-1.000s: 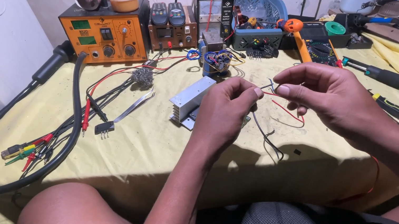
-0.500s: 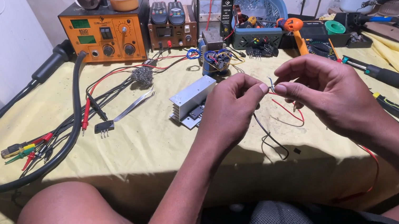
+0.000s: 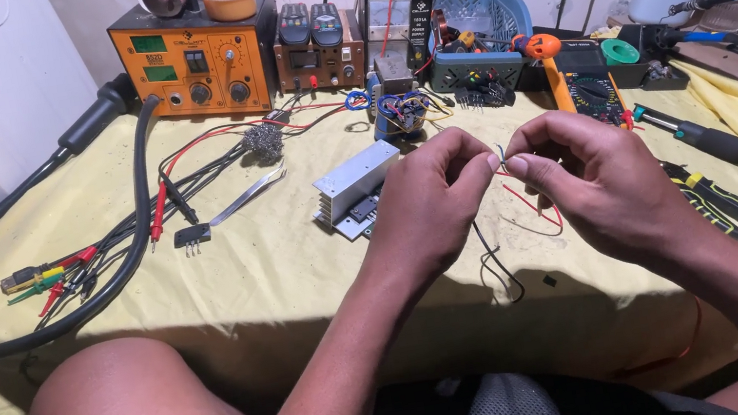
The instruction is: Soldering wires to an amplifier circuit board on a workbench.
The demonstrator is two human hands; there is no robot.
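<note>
Head view showed the left hand (image 3: 428,203) and right hand (image 3: 597,181) pinching thin wire ends (image 3: 501,157) tightly together; the fine strands risked slipping loose or snapping if overtwisted.

The soldering station (image 3: 197,55) stands at the back left of the tabletop (image 3: 250,266), the basket (image 3: 479,27) to its right. The heat sink (image 3: 354,188) lies in the middle, the tweezers (image 3: 247,194) left of it, the multimeter (image 3: 588,84) and the screwdrivers (image 3: 725,181) on the right.
</note>
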